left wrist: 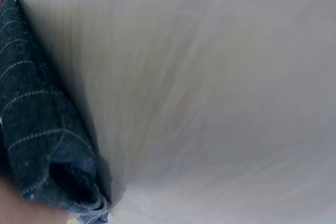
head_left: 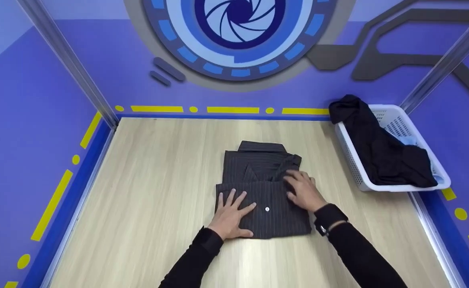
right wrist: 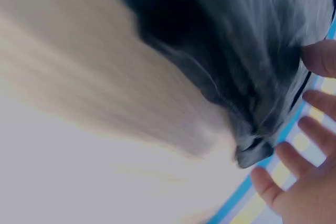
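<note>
A dark pinstriped shirt [head_left: 286,222] lies folded on the table, its collar [head_left: 262,147] at the far end and a white button [head_left: 267,209] on the folded-up lower part. With fingers spread, my left hand [head_left: 230,218] presses on the left side of that part. My right hand [head_left: 305,193] is over the shirt's right edge, at the top of the fold, beside a loose rumpled strip of cloth [head_left: 288,166]. In the right wrist view its fingers [right wrist: 294,158] are extended and apart, next to the cloth. The left wrist view shows the folded striped edge [left wrist: 39,103] close up.
At the right stands a white plastic basket [head_left: 354,168] with a black garment [head_left: 382,150] draped over its far left rim and something light blue [head_left: 408,140] inside. Purple-blue walls enclose the wooden table [head_left: 154,180] at the back and both sides.
</note>
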`<state>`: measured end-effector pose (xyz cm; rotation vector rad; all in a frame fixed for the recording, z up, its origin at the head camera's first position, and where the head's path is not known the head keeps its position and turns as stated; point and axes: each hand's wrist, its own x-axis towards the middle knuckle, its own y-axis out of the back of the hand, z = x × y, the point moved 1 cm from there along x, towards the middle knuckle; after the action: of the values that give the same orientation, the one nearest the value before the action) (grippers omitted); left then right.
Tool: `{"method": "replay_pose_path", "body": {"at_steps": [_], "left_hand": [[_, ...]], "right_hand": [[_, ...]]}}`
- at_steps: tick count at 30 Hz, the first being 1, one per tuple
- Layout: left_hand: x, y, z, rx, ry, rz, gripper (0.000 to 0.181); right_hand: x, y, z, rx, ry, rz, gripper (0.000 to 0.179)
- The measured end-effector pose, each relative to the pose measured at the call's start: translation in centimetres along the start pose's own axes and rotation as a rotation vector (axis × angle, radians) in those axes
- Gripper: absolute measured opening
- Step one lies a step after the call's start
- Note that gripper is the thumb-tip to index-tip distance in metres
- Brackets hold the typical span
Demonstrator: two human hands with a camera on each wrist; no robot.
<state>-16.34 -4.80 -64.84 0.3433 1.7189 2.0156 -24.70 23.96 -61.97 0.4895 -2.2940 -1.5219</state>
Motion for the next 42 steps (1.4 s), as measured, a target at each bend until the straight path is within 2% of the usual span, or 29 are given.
{"method": "replay_pose_path", "body": {"at_steps": [3, 6, 12, 14, 17, 22, 25, 29, 33, 36, 39, 42], "left_hand": [[0.0, 0.4, 0.0, 0.017, -0.011, -0.018, 0.097], [-0.3, 0.8, 0.0, 0.049, -0.033, -0.023, 0.102], [-1.9, 1.6, -0.2, 0.087, -0.085, -0.012, 0.107], [-2.3, 1.7, -0.5, 0.082, -0.097, -0.005, 0.106], [-2.9, 1.6, -1.0, 0.061, -0.11, 0.012, 0.104], [-3.2, 1.3, -1.7, 0.031, -0.115, 0.029, 0.095], [-3.1, 1.1, -1.5, 0.047, -0.106, 0.03, 0.086], [-3.1, 0.6, -0.5, 0.113, -0.092, 0.042, 0.076], [-3.4, -0.3, 0.4, 0.217, -0.066, 0.115, 0.074], [-3.8, -1.0, 0.5, 0.258, -0.04, 0.174, 0.071], [-4.4, -1.2, 0.5, 0.206, -0.03, 0.195, 0.067], [-4.9, -0.9, 0.3, 0.088, -0.03, 0.204, 0.061]], "right_hand": [[-2.5, 0.2, -1.0, -0.016, 0.152, -0.002, 0.05], [-4.8, 0.2, -1.7, -0.015, 0.216, -0.064, 0.054], [-8.2, -0.1, -2.3, -0.001, 0.201, -0.243, 0.081], [-9.0, -0.4, -2.3, -0.006, 0.182, -0.269, 0.087], [-10.0, -1.0, -2.2, -0.034, 0.144, -0.268, 0.087], [-11.0, -2.2, -2.7, -0.105, 0.078, -0.187, 0.072], [-11.3, -3.0, -3.0, -0.173, 0.081, -0.082, 0.059], [-11.7, -4.2, -3.1, -0.29, 0.126, 0.083, 0.04], [-12.0, -5.2, -2.8, -0.32, 0.158, 0.211, 0.035], [-12.3, -5.4, -2.6, -0.301, 0.159, 0.247, 0.036], [-12.7, -5.3, -2.4, -0.274, 0.17, 0.252, 0.042], [-13.1, -5.2, -2.2, -0.264, 0.199, 0.257, 0.05]]}}
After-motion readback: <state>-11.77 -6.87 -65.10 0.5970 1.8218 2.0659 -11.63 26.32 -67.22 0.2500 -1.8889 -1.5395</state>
